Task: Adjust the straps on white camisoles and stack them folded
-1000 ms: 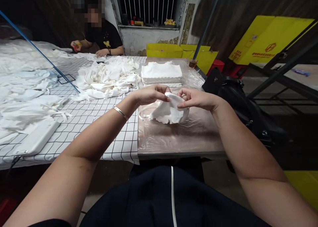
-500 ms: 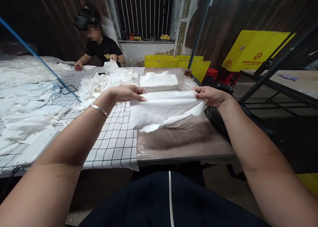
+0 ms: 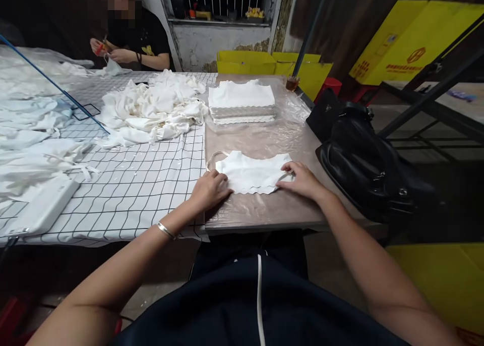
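Note:
A white camisole-like garment (image 3: 255, 172) with a thin strap and a wavy hem lies flat on the plastic-covered table before me. My left hand (image 3: 209, 188) is closed at its lower left corner, the fingertips partly hidden. At the opposite side, my right hand (image 3: 301, 179) pinches the right edge between thumb and fingers. Just beyond lies a neat stack of similar white garments (image 3: 242, 101) with wavy edges. To the left of the stack is a loose heap of white garments (image 3: 151, 109).
More white cloth (image 3: 34, 119) covers the far left of the checked tablecloth (image 3: 162, 184), near a white box-like device (image 3: 43, 210). A black bag (image 3: 366, 164) sits at the right edge. Across the table, a person (image 3: 132, 43) handles cloth and a red-handled tool. A glass (image 3: 292, 83) stands behind.
Both hands have come down and nearer, laying the garment flat on the table, where before it was stretched in the air. The view has tilted downward. The other person has raised both hands together.

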Tool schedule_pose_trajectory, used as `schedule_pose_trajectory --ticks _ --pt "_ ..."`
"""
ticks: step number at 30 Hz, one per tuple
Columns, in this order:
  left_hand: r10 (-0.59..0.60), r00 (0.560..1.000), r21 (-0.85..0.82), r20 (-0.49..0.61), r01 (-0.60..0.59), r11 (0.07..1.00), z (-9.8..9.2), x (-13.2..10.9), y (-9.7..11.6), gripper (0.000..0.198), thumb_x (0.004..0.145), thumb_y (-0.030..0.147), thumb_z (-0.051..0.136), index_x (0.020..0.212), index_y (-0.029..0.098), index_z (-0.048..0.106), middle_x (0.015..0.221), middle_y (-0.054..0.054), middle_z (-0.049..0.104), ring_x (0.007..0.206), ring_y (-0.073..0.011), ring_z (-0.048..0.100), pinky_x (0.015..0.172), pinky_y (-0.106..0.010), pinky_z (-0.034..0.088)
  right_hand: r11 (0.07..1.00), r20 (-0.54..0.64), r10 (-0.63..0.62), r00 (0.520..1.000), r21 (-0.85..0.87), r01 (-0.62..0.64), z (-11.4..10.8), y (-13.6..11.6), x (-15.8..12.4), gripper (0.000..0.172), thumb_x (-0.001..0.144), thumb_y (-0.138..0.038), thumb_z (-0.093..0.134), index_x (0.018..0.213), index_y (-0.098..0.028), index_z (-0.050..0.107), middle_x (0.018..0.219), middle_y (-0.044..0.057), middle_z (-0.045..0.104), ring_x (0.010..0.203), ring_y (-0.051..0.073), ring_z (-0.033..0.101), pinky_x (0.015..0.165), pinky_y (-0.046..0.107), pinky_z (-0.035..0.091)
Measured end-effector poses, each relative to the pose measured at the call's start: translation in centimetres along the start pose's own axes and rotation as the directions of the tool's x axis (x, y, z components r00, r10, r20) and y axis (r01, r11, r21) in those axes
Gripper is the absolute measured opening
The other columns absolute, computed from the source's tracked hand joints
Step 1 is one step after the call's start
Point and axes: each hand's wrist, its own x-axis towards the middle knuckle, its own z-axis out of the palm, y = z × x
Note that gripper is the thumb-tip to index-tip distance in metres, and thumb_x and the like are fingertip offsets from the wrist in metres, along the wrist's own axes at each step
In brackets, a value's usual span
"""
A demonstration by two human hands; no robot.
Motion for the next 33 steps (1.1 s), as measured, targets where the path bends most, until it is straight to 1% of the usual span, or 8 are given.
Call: schedule_pose_trajectory --ticks 5,10,17,21,25,27,30,33 --pt "0.032 0.991 0.063 -0.129 -0.024 0.998 0.1 1.8 0.5 0.020 0.091 0.024 0.048 0.086 0.017 0.066 0.095 -0.012 0.066 0.091 -0.0262 0.060 0.077 -0.036 0.045 0.966 0.007 -0.206 0.978 -0.159 0.205 4.5 -5.1 -0.6 0.040 0.069 -0.042 0.078 0.100 -0.024 0.061 0.106 0.006 0.063 0.100 0.027 0.055 0.089 0.040 0.040" --pt "-0.068 0.985 -0.044 -0.158 0.062 0.997 -1.2 2.8 0.8 0.021 0.089 0.013 0.041 0.099 0.017 0.060 0.091 -0.009 0.069 0.084 -0.0229 0.062 0.074 -0.034 0.044 0.955 -0.053 -0.167 0.985 -0.256 0.148 6.4 -7.0 -0.1 0.029 0.078 -0.037 0.071 0.101 -0.023 0.060 0.103 0.007 0.064 0.096 0.028 0.054 0.083 0.036 0.036" --pt "0.108 0.994 0.162 0.032 -0.112 0.980 -3.6 2.7 1.1 0.034 0.074 0.005 0.048 0.104 0.016 0.060 0.094 -0.010 0.068 0.087 -0.0247 0.062 0.076 -0.036 0.044 0.935 -0.264 -0.104 0.959 -0.354 0.004 4.8 -5.3 1.0 0.009 0.087 -0.019 0.052 0.089 -0.020 0.060 0.091 0.010 0.068 0.090 0.028 0.055 0.079 0.038 0.031" --pt "0.099 0.994 0.136 -0.042 -0.093 0.986 -6.3 3.6 1.1 0.029 0.074 0.005 0.045 0.091 0.014 0.066 0.094 -0.011 0.066 0.080 -0.0220 0.061 0.070 -0.031 0.044 0.980 -0.352 -0.118 0.929 -0.192 0.052 3.7 -5.3 1.4 0.004 0.084 -0.023 0.057 0.087 -0.021 0.055 0.088 0.007 0.068 0.084 0.025 0.057 0.078 0.036 0.034" --pt "0.076 0.993 0.092 -0.095 -0.067 0.993 -7.8 4.8 2.8 0.025 0.077 0.011 0.047 0.089 0.014 0.069 0.086 -0.009 0.068 0.078 -0.0215 0.062 0.070 -0.030 0.045 0.975 -0.338 -0.223 0.915 -0.072 0.211 5.1 -8.7 1.4 0.035 0.077 -0.046 0.068 0.098 -0.023 0.052 0.098 0.006 0.065 0.088 0.025 0.057 0.078 0.035 0.037" --pt "0.077 0.992 0.115 -0.098 -0.066 0.991 -8.1 5.0 4.0 0.025 0.078 0.012 0.047 0.088 0.013 0.070 0.084 -0.009 0.069 0.078 -0.0223 0.062 0.071 -0.032 0.045 0.976 -0.344 -0.218 0.913 -0.099 0.195 6.0 -10.4 1.5 0.038 0.077 -0.049 0.066 0.100 -0.022 0.052 0.099 0.007 0.064 0.091 0.026 0.056 0.078 0.035 0.037" --pt "0.105 0.987 0.174 -0.118 -0.083 0.981 -8.6 4.8 4.9 0.025 0.079 0.012 0.046 0.086 0.013 0.070 0.085 -0.011 0.070 0.079 -0.0229 0.063 0.073 -0.033 0.045 0.976 -0.402 -0.176 0.899 -0.189 0.106 6.1 -10.7 1.7 0.020 0.083 -0.033 0.058 0.098 -0.021 0.053 0.099 0.009 0.063 0.094 0.028 0.053 0.079 0.037 0.034" --pt "0.107 0.977 0.227 -0.182 -0.064 0.972 -9.8 4.7 4.1 0.026 0.077 0.010 0.046 0.087 0.013 0.070 0.086 -0.011 0.070 0.081 -0.0233 0.063 0.076 -0.034 0.044 0.963 -0.445 -0.123 0.887 -0.270 -0.002 3.9 -8.0 1.8 0.020 0.077 -0.016 0.055 0.096 -0.020 0.055 0.099 0.011 0.063 0.094 0.028 0.052 0.078 0.037 0.034"
